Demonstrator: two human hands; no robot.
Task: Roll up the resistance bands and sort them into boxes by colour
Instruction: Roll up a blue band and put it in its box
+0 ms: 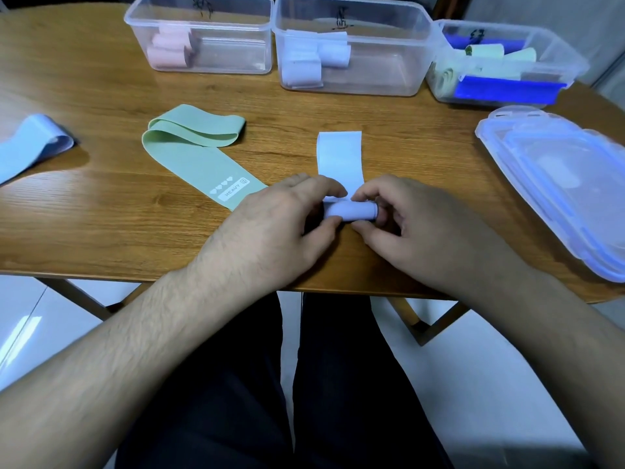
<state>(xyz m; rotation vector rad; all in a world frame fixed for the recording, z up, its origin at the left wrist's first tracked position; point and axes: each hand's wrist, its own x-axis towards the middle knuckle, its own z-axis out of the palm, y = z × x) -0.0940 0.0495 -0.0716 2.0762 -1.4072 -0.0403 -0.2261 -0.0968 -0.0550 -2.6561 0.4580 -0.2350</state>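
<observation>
A pale lilac resistance band (340, 157) lies flat near the table's front edge, its near end wound into a tight roll (350, 210). My left hand (280, 228) pinches the roll's left end and my right hand (406, 221) pinches its right end. A green band (199, 150) marked HEAVY lies folded to the left. A light blue band (32, 143) lies at the far left. Three clear boxes stand at the back: one (203, 33) with pink rolls, one (351, 45) with lilac rolls, one (500, 66) with green rolls.
A stack of clear lids with blue seals (561, 184) lies at the right edge of the wooden table (101, 214). Dark blue lid clips show on the right box. My legs are below the table's front edge.
</observation>
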